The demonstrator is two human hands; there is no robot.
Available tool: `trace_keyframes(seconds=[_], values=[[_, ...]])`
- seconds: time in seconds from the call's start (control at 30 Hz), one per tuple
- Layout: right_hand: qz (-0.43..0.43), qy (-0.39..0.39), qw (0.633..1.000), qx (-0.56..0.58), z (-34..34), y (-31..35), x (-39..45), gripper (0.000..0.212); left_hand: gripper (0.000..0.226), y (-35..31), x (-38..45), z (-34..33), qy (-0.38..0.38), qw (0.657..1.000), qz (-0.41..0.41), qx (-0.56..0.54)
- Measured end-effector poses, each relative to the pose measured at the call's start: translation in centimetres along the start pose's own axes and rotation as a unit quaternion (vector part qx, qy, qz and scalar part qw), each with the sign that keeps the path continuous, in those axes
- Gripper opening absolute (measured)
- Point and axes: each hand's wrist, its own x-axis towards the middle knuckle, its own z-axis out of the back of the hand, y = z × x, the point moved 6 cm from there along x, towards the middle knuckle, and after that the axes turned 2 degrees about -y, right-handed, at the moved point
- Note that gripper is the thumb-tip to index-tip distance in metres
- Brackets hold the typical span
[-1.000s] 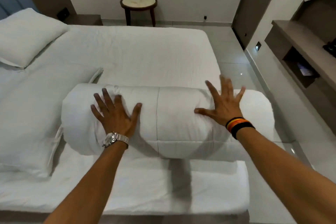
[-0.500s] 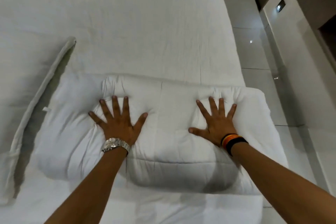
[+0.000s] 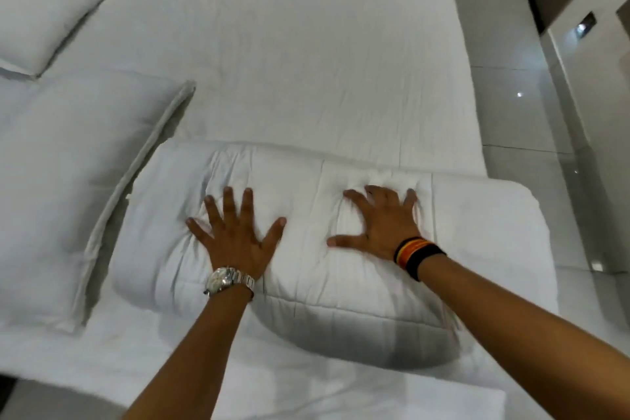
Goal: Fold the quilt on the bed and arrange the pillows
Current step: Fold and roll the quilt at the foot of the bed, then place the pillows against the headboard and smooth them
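Broadly, the bed (image 3: 289,54) fills most of the frame, its white sheet bare across the upper middle. Along the left edge lies a big pillow (image 3: 68,181), and a second pillow (image 3: 44,7) sits in the upper left corner. Across the lower middle of the frame the folded quilt (image 3: 477,232) lies as a thick white bundle on the bed, its left end just beside the big pillow and its right end reaching past the bed's edge over the tiled floor (image 3: 531,133). Both hands press flat on top of it, denting the padding. Each grip is spread wide, fingers splayed, closed around nothing: the left hand (image 3: 235,239) with a metal watch (image 3: 226,280), the right hand (image 3: 381,225) with striped wristbands (image 3: 417,254).
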Motion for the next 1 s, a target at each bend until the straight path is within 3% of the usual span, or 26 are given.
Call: trace_keyframes(seconds=[0.1,0.17,0.3,0.43,0.63,0.7,0.83,1.0], values=[[0.026,-0.087,0.995,0.034,6.6,0.4,5.1,0.103,0.093,-0.5,-5.5,1.3,-0.038,0.987,0.123,-0.097],[0.057,0.008,0.994,0.093,7.9,1.2,8.6,0.116,0.091,-1.8,-9.3,1.2,-0.029,0.955,0.23,-0.184],[0.038,0.276,0.958,0.072,5.2,2.1,12.5,0.149,0.103,-4.2,-14.0,0.0,-0.031,0.821,0.422,-0.384],[-0.008,0.366,0.928,0.072,0.4,1.7,14.4,0.159,0.126,-5.0,-16.8,-2.8,-0.03,0.677,0.544,-0.494],[0.017,0.386,0.913,0.13,-4.6,1.4,14.9,0.165,0.143,-5.9,-19.9,-7.5,-0.06,0.587,0.596,-0.546],[0.006,0.392,0.911,0.125,-4.6,1.4,15.0,0.157,0.143,-6.4,-20.4,-8.2,-0.047,0.556,0.611,-0.562],[0.019,0.391,0.9,0.19,-4.8,1.4,13.3,0.13,0.144,-6.7,-20.2,-7.0,-0.068,0.538,0.607,-0.581],[-0.029,0.391,0.875,0.285,-2.8,2.7,10.2,0.161,0.141,-6.7,-19.2,-3.2,-0.117,0.51,0.568,-0.635]])
